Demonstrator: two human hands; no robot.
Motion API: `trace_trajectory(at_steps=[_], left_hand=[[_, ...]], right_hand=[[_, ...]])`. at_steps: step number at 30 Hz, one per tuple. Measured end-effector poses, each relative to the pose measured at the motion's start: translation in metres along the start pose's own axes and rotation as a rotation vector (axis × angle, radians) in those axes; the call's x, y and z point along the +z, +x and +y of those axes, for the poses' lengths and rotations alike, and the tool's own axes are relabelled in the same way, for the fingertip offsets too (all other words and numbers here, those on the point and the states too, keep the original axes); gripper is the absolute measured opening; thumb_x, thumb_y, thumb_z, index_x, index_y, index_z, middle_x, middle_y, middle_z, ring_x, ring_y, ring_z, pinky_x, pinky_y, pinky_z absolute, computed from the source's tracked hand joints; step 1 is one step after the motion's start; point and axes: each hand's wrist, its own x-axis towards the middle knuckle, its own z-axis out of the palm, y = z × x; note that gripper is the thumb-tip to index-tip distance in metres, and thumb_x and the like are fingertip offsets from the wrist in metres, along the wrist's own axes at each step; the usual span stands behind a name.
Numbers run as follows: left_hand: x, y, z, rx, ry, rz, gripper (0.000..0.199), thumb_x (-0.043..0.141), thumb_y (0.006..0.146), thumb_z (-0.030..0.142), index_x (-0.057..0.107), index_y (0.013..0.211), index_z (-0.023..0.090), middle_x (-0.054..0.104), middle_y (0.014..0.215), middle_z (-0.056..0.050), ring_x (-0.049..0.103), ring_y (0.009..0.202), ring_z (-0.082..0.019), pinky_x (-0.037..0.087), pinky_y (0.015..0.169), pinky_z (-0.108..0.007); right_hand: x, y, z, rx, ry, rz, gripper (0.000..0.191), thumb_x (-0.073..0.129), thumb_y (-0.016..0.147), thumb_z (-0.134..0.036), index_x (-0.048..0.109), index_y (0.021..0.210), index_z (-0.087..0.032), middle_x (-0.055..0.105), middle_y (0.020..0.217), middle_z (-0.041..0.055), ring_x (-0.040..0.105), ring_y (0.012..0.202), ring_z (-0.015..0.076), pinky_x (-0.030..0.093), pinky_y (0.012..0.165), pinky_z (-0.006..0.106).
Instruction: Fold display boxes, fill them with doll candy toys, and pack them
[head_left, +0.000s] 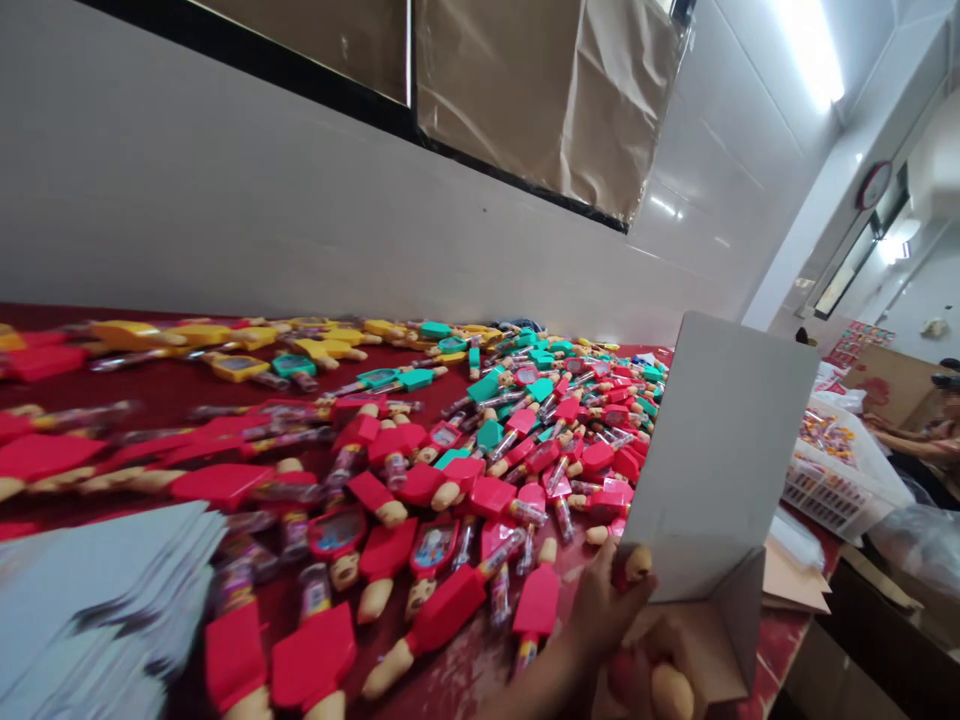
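Note:
My left hand is closed around a red toy with a beige round end, at the front edge of an open box. Just below and to the right, my right hand is blurred and partly cut off by the bottom edge; its fingers are around another red and beige toy. The box has a tall upright grey-white flap and a brown inside. Red toys with beige ends and clear tubes lie heaped to the left of my hands.
Green toys and yellow toys lie farther back on the red table. Flat grey-white cartons are stacked at front left. A white basket of small wrapped items stands right, near another person's arm.

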Motion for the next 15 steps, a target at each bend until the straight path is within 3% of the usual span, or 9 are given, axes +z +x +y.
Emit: trace_trajectory(at_steps=[2,5,9,12,15], left_hand=[[0.0,0.0,0.0,-0.017,-0.009,-0.008,0.043,0.068,0.068,0.049,0.058,0.095,0.017,0.061,0.075,-0.003,0.057,0.072,-0.019,0.048,0.066,-0.028],[0.0,0.0,0.0,-0.019,-0.042,0.017,0.047,0.067,0.068,0.05,0.058,0.098,0.016,0.062,0.079,-0.004,0.058,0.074,-0.02,0.048,0.069,-0.03],[-0.002,0.0,0.0,0.049,-0.059,0.037,0.043,0.064,0.073,0.052,0.06,0.096,0.017,0.064,0.084,-0.006,0.059,0.082,-0.022,0.05,0.076,-0.032],[-0.003,-0.001,0.002,0.044,-0.04,0.037,0.041,0.063,0.073,0.055,0.06,0.09,0.018,0.063,0.078,-0.005,0.059,0.078,-0.022,0.05,0.073,-0.032],[-0.003,-0.001,0.002,0.046,-0.055,0.004,0.04,0.062,0.074,0.055,0.058,0.09,0.018,0.063,0.079,-0.005,0.059,0.08,-0.022,0.05,0.073,-0.031]], right_hand=[[0.001,0.015,0.002,0.013,-0.007,-0.01,0.023,0.062,0.08,-0.038,0.054,0.065,-0.021,0.051,0.057,-0.0021,0.049,0.048,0.0129,0.042,0.044,0.025],[-0.002,0.043,0.009,0.071,-0.009,-0.016,0.02,0.058,0.075,-0.031,0.048,0.061,-0.021,0.044,0.052,-0.0044,0.041,0.045,0.011,0.038,0.043,0.023],[-0.011,0.069,0.024,0.174,0.007,0.11,0.022,0.057,0.068,-0.031,0.041,0.056,-0.021,0.036,0.053,-0.0062,0.034,0.047,0.0094,0.035,0.043,0.022],[-0.017,0.069,0.033,0.153,0.004,0.195,0.028,0.06,0.067,-0.033,0.039,0.053,-0.021,0.035,0.052,-0.0061,0.033,0.049,0.0094,0.034,0.044,0.022],[-0.021,0.056,0.035,0.117,0.014,0.192,0.024,0.061,0.071,-0.034,0.047,0.058,-0.02,0.043,0.052,-0.0047,0.039,0.048,0.0108,0.037,0.044,0.022]])
